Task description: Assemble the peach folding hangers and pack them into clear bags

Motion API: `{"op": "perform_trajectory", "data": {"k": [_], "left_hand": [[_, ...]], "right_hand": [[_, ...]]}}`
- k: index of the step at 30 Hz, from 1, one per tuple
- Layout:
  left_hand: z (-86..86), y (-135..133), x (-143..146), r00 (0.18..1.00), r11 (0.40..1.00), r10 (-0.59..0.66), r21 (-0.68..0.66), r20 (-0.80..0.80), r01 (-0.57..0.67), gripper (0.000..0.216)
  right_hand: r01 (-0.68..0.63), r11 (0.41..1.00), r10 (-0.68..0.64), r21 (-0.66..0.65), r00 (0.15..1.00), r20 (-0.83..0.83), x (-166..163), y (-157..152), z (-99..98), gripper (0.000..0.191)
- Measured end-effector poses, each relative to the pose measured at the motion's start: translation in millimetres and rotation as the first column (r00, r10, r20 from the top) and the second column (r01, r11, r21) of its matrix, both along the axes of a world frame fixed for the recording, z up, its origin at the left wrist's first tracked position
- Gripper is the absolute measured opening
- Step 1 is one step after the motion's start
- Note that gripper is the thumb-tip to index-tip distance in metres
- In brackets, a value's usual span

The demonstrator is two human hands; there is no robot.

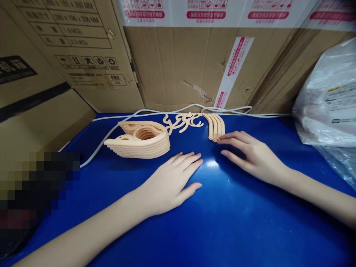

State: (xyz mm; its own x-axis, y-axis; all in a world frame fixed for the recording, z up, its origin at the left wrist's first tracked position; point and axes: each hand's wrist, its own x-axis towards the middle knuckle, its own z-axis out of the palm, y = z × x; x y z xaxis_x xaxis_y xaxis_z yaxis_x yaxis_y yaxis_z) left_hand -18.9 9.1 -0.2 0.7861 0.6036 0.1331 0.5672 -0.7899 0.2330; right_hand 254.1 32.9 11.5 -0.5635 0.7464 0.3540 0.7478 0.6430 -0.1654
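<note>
Fingers (pixel 194 167) extended, the left hand (pixel 167 183) points inward, palm down.

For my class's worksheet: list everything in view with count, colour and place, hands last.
Table: one, blue, foreground
Nested pieces: one stack, beige, left of centre
Hooks: several, beige, right of nested pieces
Curved strips: about four, beige, right of hooks
Cable: at least one, white, rear and left
Cardboard boxes: at least two, brown, behind and left
Printed tape: several lengths, red-and-white, on cardboard
Plastic packaging: one bundle, whitish, right
Pixelated patch: one, dark, left
Left hand: one, bare, near nested pieces
Right hand: one, bare, at curved strips
</note>
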Motion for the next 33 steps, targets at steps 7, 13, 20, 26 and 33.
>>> {"op": "perform_trajectory", "data": {"k": [7, 13, 20, 26, 33], "left_hand": [[-0.6, -1.6, -0.2, 1.0, 1.0, -0.003, 0.01, 0.0, 0.003, 0.054], [-0.4, -0.9, 0.0, 1.0, 1.0, 0.001, 0.006, -0.011, -0.001, 0.054], [-0.6, -1.2, 0.0, 1.0, 1.0, -0.004, 0.01, -0.018, 0.004, 0.053], [1.5, -0.2, 0.1, 1.0, 1.0, -0.014, 0.006, -0.026, 0.014, 0.052], [3.6, -1.9, -0.6, 0.999, 0.999, -0.046, 0.018, -0.029, 0.046, 0.049]], "right_hand": [[0.082, 0.997, -0.08, -0.006, 0.985, 0.156, 20.0, 38.1, -3.1, 0.047], [0.197, 0.98, -0.199, 0.024, 0.976, 0.091, 25.2, 56.2, -5.6, 0.046], [0.31, 0.949, -0.315, 0.059, 0.939, 0.139, 21.1, 67.8, -6.9, 0.047], [0.478, 0.875, -0.445, -0.076, 0.856, 0.264, 19.5, 77.5, 3.6, 0.04], [0.501, 0.834, -0.382, -0.231, 0.826, 0.414, 32.7, 55.8, 27.8, 0.015]]}}
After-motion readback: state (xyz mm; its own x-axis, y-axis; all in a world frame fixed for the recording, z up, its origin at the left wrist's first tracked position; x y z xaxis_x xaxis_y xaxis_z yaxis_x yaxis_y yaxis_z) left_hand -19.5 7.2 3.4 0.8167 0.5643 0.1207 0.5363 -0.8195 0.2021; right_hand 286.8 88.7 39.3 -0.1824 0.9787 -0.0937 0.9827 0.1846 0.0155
